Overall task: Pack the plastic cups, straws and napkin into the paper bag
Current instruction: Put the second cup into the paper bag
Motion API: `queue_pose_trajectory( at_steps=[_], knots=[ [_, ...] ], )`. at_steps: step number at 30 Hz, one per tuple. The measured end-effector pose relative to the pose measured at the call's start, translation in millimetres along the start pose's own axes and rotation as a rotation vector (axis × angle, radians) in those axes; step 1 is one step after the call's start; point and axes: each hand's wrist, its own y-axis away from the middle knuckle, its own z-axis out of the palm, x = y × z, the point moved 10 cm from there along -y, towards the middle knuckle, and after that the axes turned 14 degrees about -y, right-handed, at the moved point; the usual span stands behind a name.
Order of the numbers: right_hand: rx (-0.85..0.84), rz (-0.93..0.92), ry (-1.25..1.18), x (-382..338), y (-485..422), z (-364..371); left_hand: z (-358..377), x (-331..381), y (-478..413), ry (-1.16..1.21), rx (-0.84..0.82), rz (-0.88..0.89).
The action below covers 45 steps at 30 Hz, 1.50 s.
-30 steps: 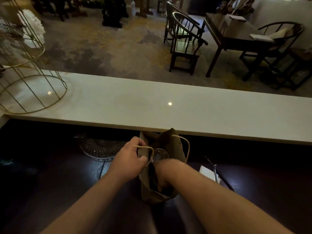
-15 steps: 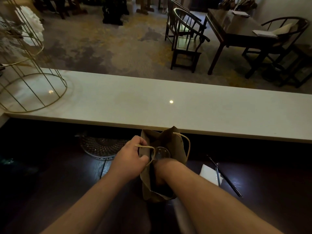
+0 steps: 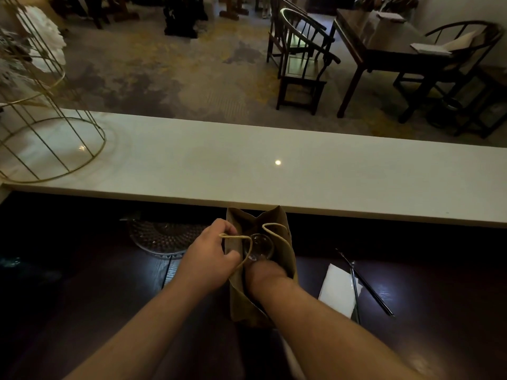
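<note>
Inside brown paper bag (image 3: 285,242): clear plastic cup (image 3: 259,246), rim up, upright.

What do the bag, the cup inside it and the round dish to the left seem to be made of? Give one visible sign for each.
Bag: brown kraft paper, matte and creased, with twisted cord handles.
Cup: clear, probably plastic; its rim glints and the bag's dark inside shows through.
Dish: looks like pressed glass, transparent with a beaded pattern that catches light; clear plastic is possible.

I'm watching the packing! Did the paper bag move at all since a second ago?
No. The paper bag stands at the same spot under the white counter's edge; only the camera shifted.
</note>
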Motion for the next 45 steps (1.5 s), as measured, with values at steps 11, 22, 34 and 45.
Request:
queue_pose_trajectory(
  at_steps=[11,22,34,45],
  knots=[
    [-0.05,-0.048,0.225,0,-3,17,3,2,1,-0.011,-0.022,0.002],
    [-0.174,-0.051,0.335,-9,28,-1,-3,1,1,0.0,-0.015,-0.007],
    [0.579,-0.497,0.031,-2,197,-168,-10,11,0,-0.076,-0.055,-0.005],
    [0.409,0.284,-0.194,265,65,-101,-13,27,9,-0.126,-0.046,-0.039]
  ],
)
